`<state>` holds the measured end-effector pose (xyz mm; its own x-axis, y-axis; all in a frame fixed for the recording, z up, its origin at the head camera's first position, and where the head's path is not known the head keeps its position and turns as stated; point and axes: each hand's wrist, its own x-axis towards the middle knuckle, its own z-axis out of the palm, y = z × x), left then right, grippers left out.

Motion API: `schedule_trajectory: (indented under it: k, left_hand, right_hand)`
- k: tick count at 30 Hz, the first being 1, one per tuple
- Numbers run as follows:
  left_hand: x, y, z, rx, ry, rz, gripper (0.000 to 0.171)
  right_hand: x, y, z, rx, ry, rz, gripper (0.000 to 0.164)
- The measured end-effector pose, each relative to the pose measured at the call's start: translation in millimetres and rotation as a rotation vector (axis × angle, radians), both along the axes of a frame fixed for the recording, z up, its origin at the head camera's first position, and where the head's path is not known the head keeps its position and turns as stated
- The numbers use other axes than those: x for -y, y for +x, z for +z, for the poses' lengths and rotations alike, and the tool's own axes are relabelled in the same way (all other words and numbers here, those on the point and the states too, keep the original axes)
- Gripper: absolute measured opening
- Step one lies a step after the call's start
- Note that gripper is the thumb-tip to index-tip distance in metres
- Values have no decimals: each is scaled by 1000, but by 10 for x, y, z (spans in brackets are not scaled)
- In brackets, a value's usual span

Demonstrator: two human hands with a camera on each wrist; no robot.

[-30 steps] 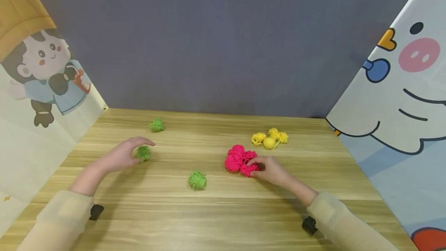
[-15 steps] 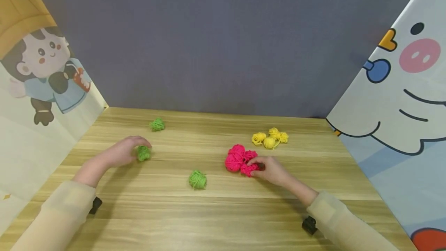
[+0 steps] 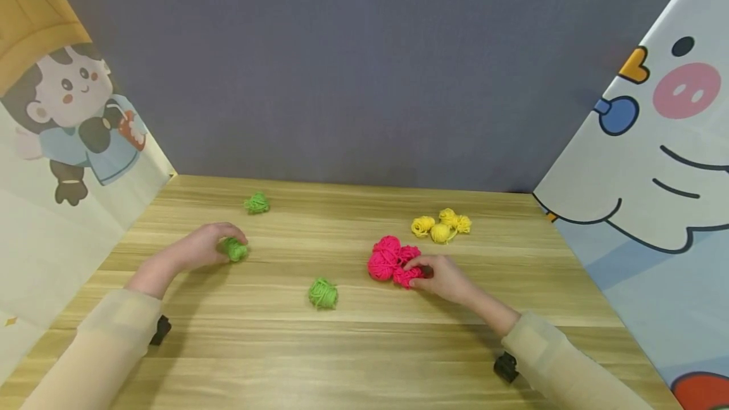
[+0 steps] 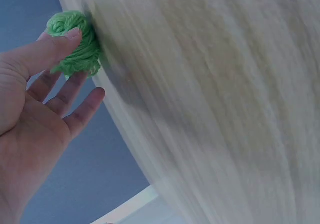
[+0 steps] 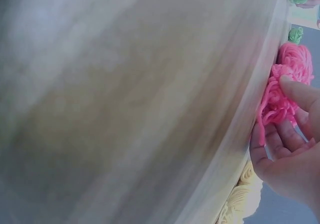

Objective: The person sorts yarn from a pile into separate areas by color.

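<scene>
In the head view my left hand (image 3: 206,247) holds a small green yarn ball (image 3: 235,250) at the left of the table. The left wrist view shows the thumb on the near side of this ball (image 4: 82,46) and the fingers behind it. Right of the middle, my right hand (image 3: 444,278) pinches a pink yarn ball (image 3: 405,277) in a tight pink cluster. A larger pink ball (image 3: 384,261) touches it. A loose pink strand (image 5: 261,129) hangs over the fingers in the right wrist view.
One green yarn ball (image 3: 257,203) lies toward the back left, another green ball (image 3: 323,294) nearer the front middle. Several yellow yarn balls (image 3: 440,233) cluster behind the pink ones. A dark panel (image 3: 364,81) stands at the wooden table's (image 3: 342,359) back edge, with printed panels at both sides.
My left hand has shifted slightly right and its fingers have come in around the green yarn ball, which has moved a little. The right hand stays at the pink yarn ball.
</scene>
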<state>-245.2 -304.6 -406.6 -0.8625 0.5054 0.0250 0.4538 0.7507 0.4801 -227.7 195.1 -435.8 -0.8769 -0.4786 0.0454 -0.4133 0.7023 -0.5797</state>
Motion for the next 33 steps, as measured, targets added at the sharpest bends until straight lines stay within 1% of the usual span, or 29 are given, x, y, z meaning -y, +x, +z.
schedule_trajectory:
  k: [8,11,16,23,29,33]
  left_hand:
    - [22,-40,-76,-13,9,-12,37]
    - [27,-50,-90,-4,13,-7,36]
    - [29,-61,-90,33,25,11,34]
    - [40,-76,-106,58,19,53,34]
    - [28,-80,-76,85,9,72,32]
    - [1,-81,-49,85,5,78,33]
  right_hand:
    - [4,3,2,-4,-2,9,23]
    - [2,3,1,-9,-10,10,23]
    - [-7,1,-8,-14,-15,13,23]
    - [-12,-2,-16,-12,-19,6,23]
    - [-11,-1,-13,-9,-23,6,23]
    - [-11,-1,-9,-8,-23,6,23]
